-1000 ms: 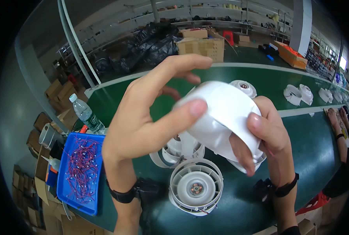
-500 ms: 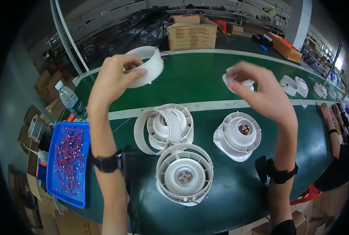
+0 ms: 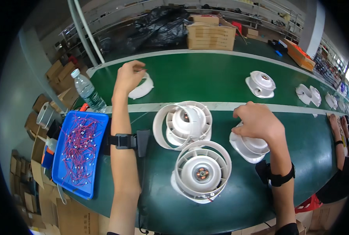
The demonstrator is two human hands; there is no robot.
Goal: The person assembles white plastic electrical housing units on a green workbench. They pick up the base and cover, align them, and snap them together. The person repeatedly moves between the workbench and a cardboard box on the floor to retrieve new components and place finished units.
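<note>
- Left hand is stretched out to the far side of the green conveyor table, fingers curled onto a white plastic ring piece that lies flat there, just past the pale stripe running along the belt. Looks like a pinch on its rim, but can't tell how tight.
- Right hand is closed down over the top of a white fan housing sitting on the table toward the near-right part, on the near side of the stripe.
- Hands are well apart, one on each part.
- Between them, two more white fan housings: one with a round shroud right against the stripe, and another closer to the near edge with its motor hub showing. Those two touch or overlap.
- Blue tray full of red wire bits sits at the left end of the table, with a clear water bottle just behind it.
- Another white housing further out on the right, more white parts trailing off down the belt.
- Cardboard box beyond the far edge.
</note>
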